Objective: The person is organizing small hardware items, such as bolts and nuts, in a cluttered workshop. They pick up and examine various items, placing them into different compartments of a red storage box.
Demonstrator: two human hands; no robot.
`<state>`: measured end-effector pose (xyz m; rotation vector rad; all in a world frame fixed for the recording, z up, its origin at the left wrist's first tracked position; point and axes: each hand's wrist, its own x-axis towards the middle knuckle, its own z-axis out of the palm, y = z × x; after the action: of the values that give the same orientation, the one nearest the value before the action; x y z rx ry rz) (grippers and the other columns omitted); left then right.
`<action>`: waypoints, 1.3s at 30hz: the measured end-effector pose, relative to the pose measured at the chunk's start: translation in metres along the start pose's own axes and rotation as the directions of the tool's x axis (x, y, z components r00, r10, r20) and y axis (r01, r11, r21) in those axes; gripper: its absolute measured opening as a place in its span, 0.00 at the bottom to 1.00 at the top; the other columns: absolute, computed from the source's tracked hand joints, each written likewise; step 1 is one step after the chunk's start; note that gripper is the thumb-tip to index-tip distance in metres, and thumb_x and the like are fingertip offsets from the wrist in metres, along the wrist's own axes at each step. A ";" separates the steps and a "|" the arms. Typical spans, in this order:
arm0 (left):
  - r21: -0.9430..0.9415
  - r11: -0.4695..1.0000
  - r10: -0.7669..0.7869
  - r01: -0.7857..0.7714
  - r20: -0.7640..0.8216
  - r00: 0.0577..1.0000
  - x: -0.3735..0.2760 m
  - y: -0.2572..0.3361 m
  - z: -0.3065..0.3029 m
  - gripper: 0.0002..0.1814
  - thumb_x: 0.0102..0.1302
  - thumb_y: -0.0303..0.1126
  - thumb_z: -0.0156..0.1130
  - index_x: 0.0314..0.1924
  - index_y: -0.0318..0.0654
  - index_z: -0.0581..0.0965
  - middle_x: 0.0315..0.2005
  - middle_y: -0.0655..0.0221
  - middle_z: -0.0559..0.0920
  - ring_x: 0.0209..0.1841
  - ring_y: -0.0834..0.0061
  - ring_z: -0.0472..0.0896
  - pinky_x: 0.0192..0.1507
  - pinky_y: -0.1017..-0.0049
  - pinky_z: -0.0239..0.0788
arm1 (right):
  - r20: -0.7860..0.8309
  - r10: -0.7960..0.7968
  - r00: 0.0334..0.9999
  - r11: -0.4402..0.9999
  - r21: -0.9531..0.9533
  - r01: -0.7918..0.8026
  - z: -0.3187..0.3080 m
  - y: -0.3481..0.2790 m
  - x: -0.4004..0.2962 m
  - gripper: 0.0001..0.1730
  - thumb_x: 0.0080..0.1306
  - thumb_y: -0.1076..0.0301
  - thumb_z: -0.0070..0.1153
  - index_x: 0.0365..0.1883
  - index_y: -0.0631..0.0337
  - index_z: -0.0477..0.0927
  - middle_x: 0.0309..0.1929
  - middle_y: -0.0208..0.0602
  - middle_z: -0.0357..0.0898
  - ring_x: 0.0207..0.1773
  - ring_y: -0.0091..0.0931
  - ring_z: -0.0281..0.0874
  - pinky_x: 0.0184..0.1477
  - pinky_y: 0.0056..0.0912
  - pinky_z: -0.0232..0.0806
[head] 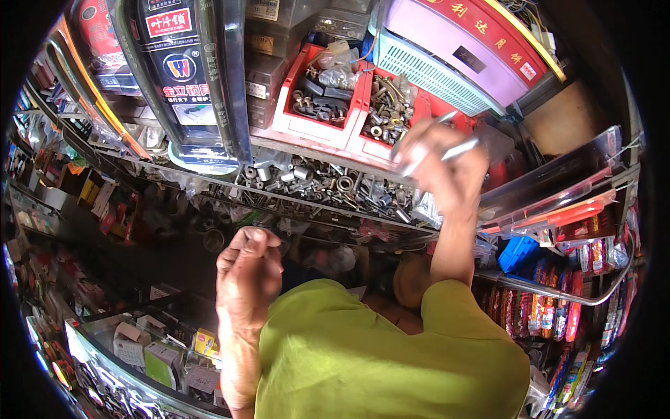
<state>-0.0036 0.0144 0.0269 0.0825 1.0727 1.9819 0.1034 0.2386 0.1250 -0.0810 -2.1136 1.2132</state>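
Note:
My right hand (453, 167) is raised at the right end of a red parts bin (361, 133) and grips a shiny metal tool (460, 149). Motion blur hides what kind of tool it is. Bolts, nuts and other metal fittings (390, 112) fill the bin section beside that hand. Lower and to the left, my left hand (248, 267) hovers in front of the shelf with its fingers curled in against the thumb. No object shows in it, though the palm is hidden.
A long ledge of loose metal hardware (335, 183) runs below the bins. Behind them stand a turquoise basket (419, 65) and a boxed lock package (178, 68). A glass display case (131, 377) is at lower left. A bent metal rail (565, 298) juts out on the right.

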 end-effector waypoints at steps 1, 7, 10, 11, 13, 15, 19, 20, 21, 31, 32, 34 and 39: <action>0.071 0.997 0.023 -0.023 -0.002 1.000 -0.003 -0.007 0.003 0.14 0.69 0.42 0.56 0.35 0.37 0.75 0.20 0.74 0.75 0.14 0.86 0.65 0.14 0.85 0.53 | 0.142 0.024 0.990 1.000 -0.018 -0.021 0.016 -0.007 -0.009 0.09 0.64 0.71 0.57 0.24 0.66 0.78 0.20 0.31 0.74 0.20 0.19 0.70 0.21 0.24 0.60; 0.078 0.997 -0.018 0.007 0.135 0.991 -0.002 -0.048 0.005 0.34 0.71 0.61 0.39 0.57 0.35 0.67 0.42 0.65 0.78 0.39 0.77 0.79 0.33 0.79 0.75 | 0.493 0.375 0.785 0.926 -0.154 -0.346 0.094 0.020 -0.071 0.11 0.68 0.68 0.53 0.31 0.68 0.77 0.23 0.33 0.76 0.22 0.24 0.75 0.23 0.28 0.66; 0.236 0.957 0.113 -0.167 0.224 0.968 0.010 -0.073 -0.010 0.32 0.67 0.51 0.57 0.60 0.32 0.67 0.36 0.73 0.78 0.38 0.85 0.74 0.42 0.82 0.69 | 0.379 0.258 0.889 0.907 -0.413 -0.087 0.109 0.045 -0.098 0.15 0.64 0.64 0.55 0.22 0.63 0.71 0.21 0.43 0.72 0.24 0.44 0.69 0.26 0.43 0.63; 0.216 0.973 0.019 -0.080 0.271 0.962 0.010 -0.071 -0.013 0.35 0.63 0.53 0.62 0.60 0.34 0.67 0.42 0.70 0.78 0.45 0.81 0.74 0.49 0.79 0.67 | 0.436 0.284 0.854 0.895 -0.439 -0.073 0.107 0.044 -0.100 0.14 0.64 0.64 0.55 0.22 0.63 0.71 0.21 0.43 0.72 0.24 0.44 0.70 0.27 0.43 0.63; 0.134 0.987 -0.131 0.091 0.335 0.933 0.008 -0.066 -0.014 0.37 0.59 0.54 0.67 0.59 0.36 0.68 0.49 0.68 0.78 0.52 0.77 0.74 0.55 0.75 0.65 | 0.541 0.327 0.775 0.876 -0.481 -0.034 0.102 0.042 -0.097 0.14 0.63 0.63 0.55 0.23 0.62 0.72 0.22 0.41 0.72 0.25 0.42 0.71 0.28 0.43 0.63; 0.047 0.984 -0.178 0.173 0.360 0.916 0.012 -0.070 -0.017 0.35 0.58 0.53 0.68 0.57 0.36 0.70 0.47 0.68 0.78 0.50 0.76 0.75 0.54 0.74 0.66 | 0.573 0.378 0.727 0.889 -0.444 -0.112 0.099 0.038 -0.096 0.10 0.59 0.65 0.53 0.28 0.65 0.76 0.26 0.43 0.77 0.32 0.44 0.77 0.34 0.45 0.68; -0.093 0.953 -0.243 0.288 0.329 0.912 0.022 -0.084 -0.024 0.25 0.63 0.46 0.64 0.51 0.35 0.72 0.35 0.70 0.79 0.37 0.78 0.79 0.42 0.75 0.72 | 0.567 0.354 0.744 0.934 -0.253 -0.252 0.097 0.042 -0.097 0.13 0.61 0.65 0.55 0.37 0.68 0.76 0.26 0.47 0.78 0.30 0.42 0.78 0.34 0.42 0.69; -0.116 0.944 -0.252 0.309 0.348 0.903 0.023 -0.081 -0.025 0.21 0.65 0.46 0.63 0.47 0.36 0.74 0.35 0.69 0.79 0.37 0.77 0.79 0.42 0.75 0.72 | 0.592 0.366 0.718 0.930 -0.210 -0.300 0.095 0.055 -0.101 0.13 0.62 0.65 0.56 0.37 0.68 0.76 0.25 0.47 0.78 0.29 0.40 0.78 0.33 0.41 0.69; -0.151 0.928 -0.306 0.340 0.209 0.929 0.024 -0.087 -0.026 0.18 0.67 0.47 0.60 0.43 0.38 0.76 0.33 0.69 0.79 0.35 0.78 0.78 0.37 0.77 0.70 | 0.620 0.374 0.690 0.922 -0.167 -0.349 0.093 0.061 -0.102 0.13 0.63 0.64 0.57 0.36 0.68 0.76 0.25 0.46 0.78 0.28 0.39 0.79 0.33 0.40 0.69; -0.548 0.803 -0.234 0.233 0.070 0.970 0.043 -0.074 -0.054 0.09 0.65 0.37 0.60 0.36 0.39 0.76 0.25 0.67 0.78 0.24 0.74 0.71 0.24 0.77 0.60 | 0.038 0.645 0.763 0.717 -0.375 -0.588 0.084 0.194 -0.088 0.19 0.64 0.55 0.60 0.38 0.66 0.80 0.25 0.34 0.80 0.17 0.18 0.71 0.18 0.23 0.62; -0.556 0.802 -0.214 0.218 0.073 0.974 0.043 -0.070 -0.056 0.09 0.66 0.36 0.59 0.36 0.38 0.76 0.26 0.67 0.77 0.24 0.75 0.70 0.24 0.77 0.60 | -0.028 0.598 0.801 0.697 -0.476 -0.536 0.078 0.224 -0.092 0.21 0.62 0.54 0.61 0.41 0.65 0.80 0.26 0.37 0.80 0.23 0.23 0.76 0.25 0.30 0.68; -0.582 0.790 -0.200 0.194 0.054 0.978 0.044 -0.061 -0.061 0.09 0.66 0.36 0.58 0.37 0.38 0.76 0.26 0.68 0.77 0.25 0.76 0.69 0.25 0.78 0.59 | -0.146 0.634 0.759 0.587 -0.548 -0.596 0.071 0.280 -0.091 0.22 0.61 0.54 0.60 0.44 0.63 0.79 0.34 0.47 0.82 0.37 0.36 0.80 0.42 0.40 0.71; -0.642 0.755 -0.161 0.130 0.010 0.987 0.043 -0.050 -0.075 0.08 0.66 0.35 0.58 0.36 0.39 0.75 0.26 0.68 0.76 0.25 0.76 0.71 0.25 0.77 0.59 | -0.230 0.523 0.821 0.378 -0.801 -0.465 0.090 0.315 -0.080 0.24 0.58 0.56 0.58 0.48 0.64 0.77 0.45 0.55 0.79 0.52 0.43 0.77 0.53 0.43 0.69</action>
<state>-0.0294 0.0089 -0.0695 -0.4098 0.3537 2.1062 0.0260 0.3193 -0.1930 -1.2249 -2.6400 0.3157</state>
